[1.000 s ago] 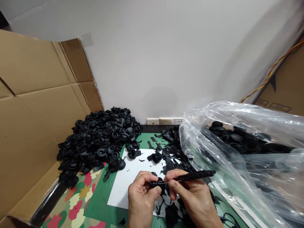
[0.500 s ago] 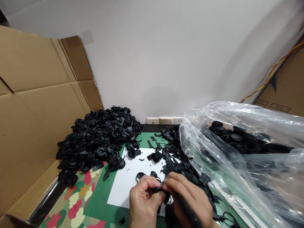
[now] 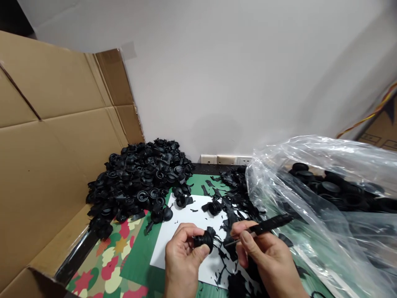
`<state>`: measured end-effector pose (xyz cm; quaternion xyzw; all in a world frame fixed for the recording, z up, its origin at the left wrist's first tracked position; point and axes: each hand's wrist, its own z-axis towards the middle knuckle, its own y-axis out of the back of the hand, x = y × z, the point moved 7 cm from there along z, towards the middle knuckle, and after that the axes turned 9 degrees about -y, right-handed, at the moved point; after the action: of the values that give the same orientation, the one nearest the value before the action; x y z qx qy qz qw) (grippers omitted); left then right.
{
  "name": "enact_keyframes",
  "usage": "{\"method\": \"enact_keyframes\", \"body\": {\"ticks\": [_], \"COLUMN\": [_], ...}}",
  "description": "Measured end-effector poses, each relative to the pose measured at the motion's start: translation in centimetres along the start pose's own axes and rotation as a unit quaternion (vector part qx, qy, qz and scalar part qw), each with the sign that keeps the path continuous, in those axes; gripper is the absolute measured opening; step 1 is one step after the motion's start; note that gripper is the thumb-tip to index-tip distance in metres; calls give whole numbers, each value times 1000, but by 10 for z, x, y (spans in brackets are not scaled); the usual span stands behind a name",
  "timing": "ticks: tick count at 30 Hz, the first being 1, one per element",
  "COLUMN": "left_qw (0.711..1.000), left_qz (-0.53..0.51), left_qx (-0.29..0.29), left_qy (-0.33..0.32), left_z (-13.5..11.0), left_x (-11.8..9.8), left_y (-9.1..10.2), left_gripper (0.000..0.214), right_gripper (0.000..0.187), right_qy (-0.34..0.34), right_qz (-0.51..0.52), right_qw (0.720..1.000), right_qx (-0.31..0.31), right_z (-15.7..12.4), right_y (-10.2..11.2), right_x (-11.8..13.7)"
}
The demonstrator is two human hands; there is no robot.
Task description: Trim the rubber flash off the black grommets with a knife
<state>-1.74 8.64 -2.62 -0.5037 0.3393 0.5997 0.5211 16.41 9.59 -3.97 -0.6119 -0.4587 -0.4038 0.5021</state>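
Observation:
My left hand (image 3: 182,257) pinches a small black ribbed rubber part (image 3: 204,239) between thumb and fingers, just above a white sheet (image 3: 182,231). My right hand (image 3: 263,257) grips a thin black-handled tool (image 3: 263,227) like a pen, its tip pointing left toward the rubber part, a short gap away. Black trimmed scraps (image 3: 231,252) lie on the sheet between and below my hands.
A big heap of black rubber parts (image 3: 141,182) lies at the left against a cardboard box wall (image 3: 52,149). A clear plastic bag (image 3: 325,198) with more black parts fills the right. A green mat (image 3: 139,252) and a floral cloth (image 3: 105,265) cover the table. Wall sockets (image 3: 225,159) sit at the back.
My right hand has pulled the tool back out to the right of the part; half a second ago the hands were pressed together. The view has shifted slightly left.

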Motion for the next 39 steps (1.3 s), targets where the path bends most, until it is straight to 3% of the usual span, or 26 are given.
{"method": "enact_keyframes", "body": {"ticks": [4, 10, 16, 20, 27, 39], "left_qw": [1000, 999, 998, 998, 1000, 998], "left_qz": [4, 20, 43, 49, 19, 32], "left_qx": [0, 15, 30, 29, 21, 57], "left_qy": [-2, -20, -25, -10, 13, 8], "left_z": [2, 1, 4, 6, 3, 3], "left_x": [-1, -4, -6, -3, -1, 3], "left_y": [1, -5, -11, -13, -21, -22], "left_gripper": [19, 18, 14, 12, 8, 13], "right_gripper": [37, 34, 28, 27, 26, 26], "right_qy": [-20, -32, 28, 55, -20, -2], "right_qz": [1, -30, -13, 23, 59, 45], "right_qw": [999, 998, 997, 998, 998, 999], "right_qx": [37, 39, 75, 32, -27, -20], "right_z": [-4, -11, -9, -10, -11, -11], "right_y": [-9, -19, -16, -9, -7, -8], "right_x": [1, 9, 14, 19, 9, 4]}}
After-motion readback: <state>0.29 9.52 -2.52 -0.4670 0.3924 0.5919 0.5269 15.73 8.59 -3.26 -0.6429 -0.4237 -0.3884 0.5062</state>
